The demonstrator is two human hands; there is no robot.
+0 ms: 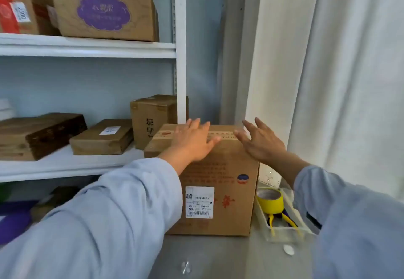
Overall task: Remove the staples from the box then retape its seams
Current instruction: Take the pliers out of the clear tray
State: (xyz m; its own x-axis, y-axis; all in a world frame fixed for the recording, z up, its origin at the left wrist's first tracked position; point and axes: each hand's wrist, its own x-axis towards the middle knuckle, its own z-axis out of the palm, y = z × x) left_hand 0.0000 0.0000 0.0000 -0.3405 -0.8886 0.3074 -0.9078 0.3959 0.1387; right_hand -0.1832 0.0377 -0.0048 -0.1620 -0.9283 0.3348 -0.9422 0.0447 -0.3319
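Floor (207,254); box (218,191) partly sleeve-hidden (122,208)

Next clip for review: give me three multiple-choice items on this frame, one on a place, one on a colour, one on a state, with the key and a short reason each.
1. Where is the clear tray?
A. on a shelf
B. on the floor right of the big box
C. atop the box

2. What colour is the tape roll?
A. yellow
B. red
C. green

3. How are the left hand and right hand?
A. gripping pliers
B. holding tape
C. open, empty, at the box top

Key: B, the tray sits beside the box's right face; A, the roll is yellow; C, the fingers are spread, with nothing in either hand.
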